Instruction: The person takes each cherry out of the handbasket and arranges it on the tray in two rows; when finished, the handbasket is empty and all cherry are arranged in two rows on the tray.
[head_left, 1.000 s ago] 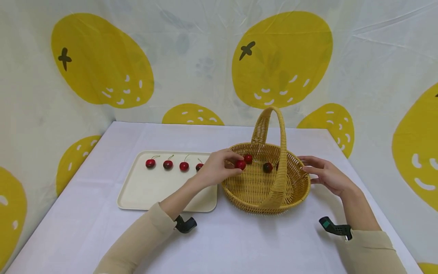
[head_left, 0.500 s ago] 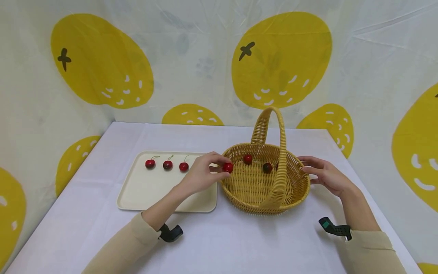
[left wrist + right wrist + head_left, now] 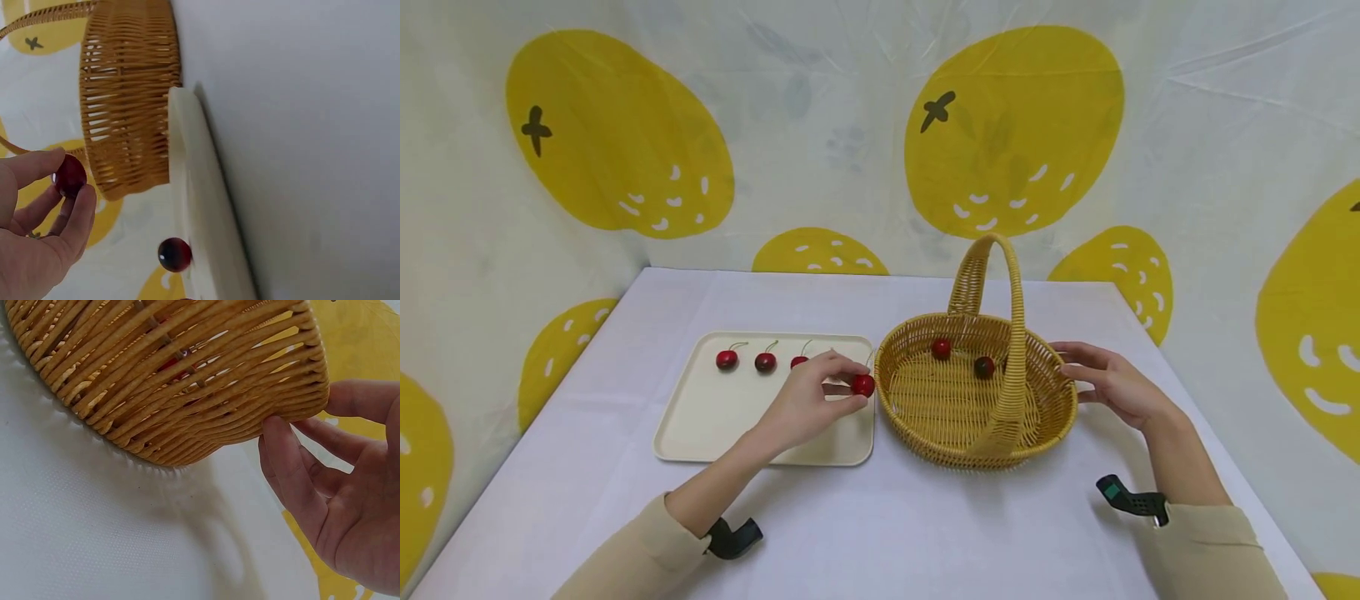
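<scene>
Pinching a cherry (image 3: 863, 386) in my left fingers (image 3: 844, 364), I should squeeze lightly while my right fingers (image 3: 1084, 354) hold the basket (image 3: 940, 408) steady.

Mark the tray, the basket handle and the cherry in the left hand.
Tray (image 3: 718, 410), head view: bare surface.
Basket handle (image 3: 1017, 333), head view: front of the arch.
Held cherry (image 3: 70, 176), left wrist view: red skin.

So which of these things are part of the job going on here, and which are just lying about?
Seemingly part of the job:
held cherry, pinched by the left hand
tray and tray cherries
basket, touched by the right hand
basket cherries

Apparently just surroundings:
white tablecloth
fruit-print backdrop
black wrist devices
</scene>
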`<state>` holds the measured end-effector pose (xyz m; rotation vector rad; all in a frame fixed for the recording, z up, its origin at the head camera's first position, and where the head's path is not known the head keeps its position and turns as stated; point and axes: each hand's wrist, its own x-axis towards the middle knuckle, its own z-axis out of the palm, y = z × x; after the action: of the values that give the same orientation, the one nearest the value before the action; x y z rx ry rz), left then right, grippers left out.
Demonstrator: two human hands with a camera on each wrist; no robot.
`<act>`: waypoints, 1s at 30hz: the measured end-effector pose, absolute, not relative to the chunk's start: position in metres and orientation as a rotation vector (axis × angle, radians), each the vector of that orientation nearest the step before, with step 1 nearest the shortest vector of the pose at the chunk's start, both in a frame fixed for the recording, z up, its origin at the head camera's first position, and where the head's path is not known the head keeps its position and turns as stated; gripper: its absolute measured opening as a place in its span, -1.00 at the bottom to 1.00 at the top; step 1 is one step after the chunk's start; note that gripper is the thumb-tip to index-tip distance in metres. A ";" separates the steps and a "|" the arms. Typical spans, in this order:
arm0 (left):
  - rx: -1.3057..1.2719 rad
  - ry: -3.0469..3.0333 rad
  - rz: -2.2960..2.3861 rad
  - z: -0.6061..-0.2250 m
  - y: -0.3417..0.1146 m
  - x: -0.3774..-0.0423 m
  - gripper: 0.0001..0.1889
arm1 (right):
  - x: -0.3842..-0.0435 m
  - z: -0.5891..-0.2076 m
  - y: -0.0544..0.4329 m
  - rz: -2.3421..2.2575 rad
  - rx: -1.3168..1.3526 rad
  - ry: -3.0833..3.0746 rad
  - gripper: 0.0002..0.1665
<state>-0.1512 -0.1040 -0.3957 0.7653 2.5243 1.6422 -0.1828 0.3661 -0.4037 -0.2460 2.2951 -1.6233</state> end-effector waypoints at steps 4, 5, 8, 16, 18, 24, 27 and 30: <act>0.678 2.545 1.591 -0.404 -0.113 -0.150 -0.65 | -0.183 -0.404 0.366 -1.621 -0.248 2.297 -0.38; 0.662 2.554 1.570 -0.405 -0.115 -0.150 -0.65 | -0.183 -0.404 0.366 -1.620 -0.249 2.297 -0.38; 0.633 2.578 1.510 -0.408 -0.118 -0.151 -0.67 | -0.183 -0.404 0.367 -1.620 -0.248 2.297 -0.38; 0.584 2.663 1.306 -0.415 -0.122 -0.154 -0.71 | -0.183 -0.404 0.367 -1.626 -0.245 2.291 -0.38; 0.575 2.677 1.264 -0.416 -0.122 -0.155 -0.72 | -0.183 -0.404 0.366 -1.620 -0.246 2.294 -0.37; 0.552 2.684 1.180 -0.417 -0.126 -0.156 -0.72 | -0.183 -0.404 0.365 -1.600 -0.226 2.306 -0.35; 0.557 2.689 1.145 -0.418 -0.127 -0.158 -0.70 | -0.183 -0.404 0.365 -1.596 -0.222 2.306 -0.34; 0.571 2.693 1.113 -0.420 -0.129 -0.161 -0.69 | -0.183 -0.403 0.365 -1.597 -0.228 2.303 -0.34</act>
<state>-0.1611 -0.1290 -0.4201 0.5707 2.6933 1.1127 -0.1833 0.3649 -0.4035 -0.2275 2.3034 -1.5974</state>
